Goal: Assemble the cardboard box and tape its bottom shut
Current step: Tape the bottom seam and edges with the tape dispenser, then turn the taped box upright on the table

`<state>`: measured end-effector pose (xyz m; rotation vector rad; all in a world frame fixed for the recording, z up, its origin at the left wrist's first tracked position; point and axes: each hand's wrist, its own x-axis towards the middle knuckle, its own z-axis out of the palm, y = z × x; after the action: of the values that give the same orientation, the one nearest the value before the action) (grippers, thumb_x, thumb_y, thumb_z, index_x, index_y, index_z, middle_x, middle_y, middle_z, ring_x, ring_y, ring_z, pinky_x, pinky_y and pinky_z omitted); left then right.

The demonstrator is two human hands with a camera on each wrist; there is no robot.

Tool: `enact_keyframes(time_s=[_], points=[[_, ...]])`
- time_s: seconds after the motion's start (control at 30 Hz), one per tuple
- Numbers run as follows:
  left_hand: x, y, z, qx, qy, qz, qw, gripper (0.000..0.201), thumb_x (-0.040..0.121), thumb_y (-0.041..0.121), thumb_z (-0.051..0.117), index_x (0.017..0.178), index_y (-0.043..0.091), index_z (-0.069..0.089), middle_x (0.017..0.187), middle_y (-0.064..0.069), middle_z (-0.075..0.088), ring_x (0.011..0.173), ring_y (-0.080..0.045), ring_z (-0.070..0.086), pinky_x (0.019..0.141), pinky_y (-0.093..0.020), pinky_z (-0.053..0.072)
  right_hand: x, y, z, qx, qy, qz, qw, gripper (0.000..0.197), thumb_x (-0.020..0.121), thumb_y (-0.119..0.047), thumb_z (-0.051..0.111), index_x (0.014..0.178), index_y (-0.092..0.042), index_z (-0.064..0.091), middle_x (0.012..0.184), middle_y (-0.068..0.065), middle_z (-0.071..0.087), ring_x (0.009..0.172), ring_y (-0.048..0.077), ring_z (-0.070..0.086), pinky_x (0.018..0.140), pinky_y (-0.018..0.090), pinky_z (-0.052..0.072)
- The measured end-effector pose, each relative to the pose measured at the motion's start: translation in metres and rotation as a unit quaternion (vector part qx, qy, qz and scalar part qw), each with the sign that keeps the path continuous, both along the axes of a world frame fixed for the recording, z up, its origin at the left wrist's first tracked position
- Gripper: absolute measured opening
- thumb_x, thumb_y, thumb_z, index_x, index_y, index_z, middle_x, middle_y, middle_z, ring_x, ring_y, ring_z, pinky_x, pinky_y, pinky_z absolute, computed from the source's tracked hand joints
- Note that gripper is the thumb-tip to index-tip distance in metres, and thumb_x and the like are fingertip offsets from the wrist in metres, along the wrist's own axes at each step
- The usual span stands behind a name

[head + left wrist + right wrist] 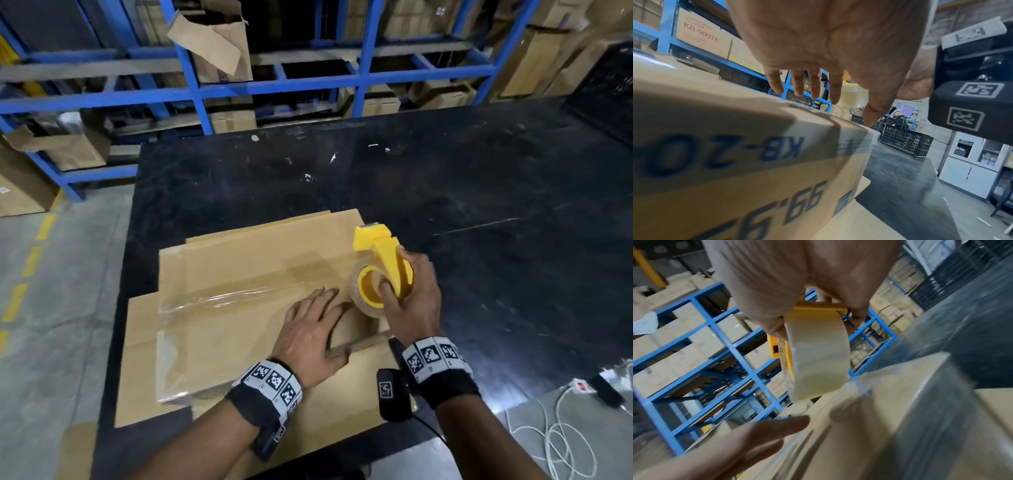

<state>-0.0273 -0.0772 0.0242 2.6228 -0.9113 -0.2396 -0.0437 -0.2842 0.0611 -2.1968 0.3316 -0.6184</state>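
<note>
A brown cardboard box (239, 274) stands upside down on the black table (479, 205), with its closed bottom flaps facing up. Clear tape (219, 298) runs across that face and down the left side. My left hand (308, 329) lies flat on the box top with straight fingers, near the right end. My right hand (411, 294) grips a yellow tape dispenser (383, 263) with a clear tape roll (818, 356), held just above the box's right edge. In the left wrist view the box side (735, 162) shows blue print.
Flat cardboard sheets (144, 359) lie under the box. Blue shelving (363, 68) full of cartons stands behind the table. A black crate (606, 89) sits at the far right corner. White cables (555, 435) and a power strip lie on the floor at right.
</note>
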Motion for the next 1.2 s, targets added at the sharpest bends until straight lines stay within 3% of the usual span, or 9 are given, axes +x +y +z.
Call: enact_keyframes(time_s=[0.17, 0.4, 0.5, 0.67, 0.8, 0.87, 0.93, 1.1, 1.2], points=[[0.000, -0.050, -0.016, 0.067, 0.007, 0.037, 0.997, 0.089, 0.087, 0.071, 0.044, 0.162, 0.044, 0.005, 0.172, 0.008, -0.010, 0.159, -0.019, -0.012, 0.125, -0.050, -0.010, -0.001, -0.131, -0.047, -0.027, 0.090, -0.073, 0.993, 0.047, 0.081, -0.032, 0.068, 0.127, -0.022, 0.065, 0.114, 0.005, 0.047, 0.102, 0.026, 0.053, 0.087, 0.038, 0.046], [-0.007, -0.072, -0.031, 0.072, -0.033, 0.090, 0.993, 0.091, 0.083, 0.069, 0.052, 0.163, 0.038, 0.020, 0.169, -0.004, 0.020, 0.159, -0.031, 0.011, 0.122, -0.066, 0.015, -0.026, -0.237, -0.148, -0.070, 0.284, -0.105, 0.951, 0.032, 0.084, -0.022, 0.071, 0.114, -0.010, 0.070, 0.116, 0.019, 0.061, 0.102, 0.041, 0.059, 0.083, 0.042, 0.049], [-0.007, -0.083, -0.032, 0.087, -0.033, 0.104, 0.990, 0.094, 0.079, 0.065, 0.057, 0.162, 0.037, 0.024, 0.167, -0.009, 0.024, 0.158, -0.035, 0.013, 0.120, -0.070, 0.014, -0.035, -0.249, -0.178, -0.052, 0.331, -0.110, 0.936, 0.028, 0.082, -0.015, 0.072, 0.108, -0.006, 0.071, 0.120, 0.022, 0.062, 0.105, 0.042, 0.059, 0.088, 0.043, 0.048], [-0.008, -0.088, -0.033, 0.103, -0.038, 0.113, 0.988, 0.095, 0.078, 0.066, 0.057, 0.162, 0.035, 0.026, 0.165, -0.012, 0.025, 0.157, -0.037, 0.013, 0.120, -0.070, 0.011, -0.040, -0.253, -0.196, -0.037, 0.363, -0.111, 0.924, 0.037, 0.082, -0.013, 0.071, 0.119, -0.006, 0.066, 0.123, 0.023, 0.060, 0.111, 0.042, 0.055, 0.095, 0.043, 0.045], [-0.009, -0.087, -0.027, 0.070, -0.026, 0.112, 0.991, 0.089, 0.082, 0.069, 0.053, 0.161, 0.037, 0.027, 0.164, -0.008, 0.027, 0.158, -0.033, 0.012, 0.121, -0.068, 0.011, -0.039, -0.252, -0.182, -0.047, 0.385, -0.103, 0.916, 0.063, 0.075, -0.029, 0.076, 0.133, -0.015, 0.057, 0.129, 0.019, 0.056, 0.116, 0.041, 0.051, 0.097, 0.047, 0.046], [-0.008, -0.084, -0.020, 0.010, -0.005, 0.122, 0.992, 0.087, 0.086, 0.073, 0.052, 0.161, 0.039, 0.024, 0.163, -0.003, 0.029, 0.157, -0.028, 0.015, 0.122, -0.066, 0.015, -0.033, -0.244, -0.159, -0.056, 0.349, -0.128, 0.927, 0.081, 0.067, -0.035, 0.082, 0.140, -0.020, 0.050, 0.130, 0.018, 0.050, 0.121, 0.041, 0.046, 0.099, 0.053, 0.043], [-0.006, -0.075, -0.006, -0.082, 0.021, 0.154, 0.984, 0.086, 0.087, 0.069, 0.056, 0.160, 0.037, 0.026, 0.158, 0.001, 0.032, 0.152, -0.022, 0.026, 0.121, -0.058, 0.025, -0.018, -0.228, -0.128, -0.046, 0.286, -0.137, 0.947, 0.077, 0.068, -0.038, 0.080, 0.136, -0.025, 0.047, 0.126, 0.014, 0.048, 0.116, 0.040, 0.049, 0.093, 0.057, 0.045], [0.011, -0.007, 0.027, -0.166, -0.043, 0.267, 0.949, 0.081, 0.082, 0.061, 0.061, 0.152, 0.024, 0.044, 0.145, -0.005, 0.039, 0.139, -0.024, 0.040, 0.116, -0.046, 0.037, 0.044, -0.160, -0.048, 0.063, 0.224, 0.009, 0.973, 0.068, 0.078, -0.046, 0.075, 0.137, -0.029, 0.045, 0.122, 0.002, 0.054, 0.100, 0.022, 0.062, 0.089, 0.040, 0.051], [0.023, 0.059, 0.038, -0.161, -0.030, 0.359, 0.919, 0.084, 0.080, 0.058, 0.065, 0.152, 0.021, 0.045, 0.142, -0.015, 0.039, 0.136, -0.032, 0.043, 0.114, -0.037, 0.035, 0.078, -0.109, -0.028, 0.066, 0.248, 0.097, 0.962, 0.083, 0.068, -0.065, 0.069, 0.140, -0.037, 0.040, 0.129, 0.001, 0.057, 0.109, 0.024, 0.061, 0.096, 0.044, 0.050]])
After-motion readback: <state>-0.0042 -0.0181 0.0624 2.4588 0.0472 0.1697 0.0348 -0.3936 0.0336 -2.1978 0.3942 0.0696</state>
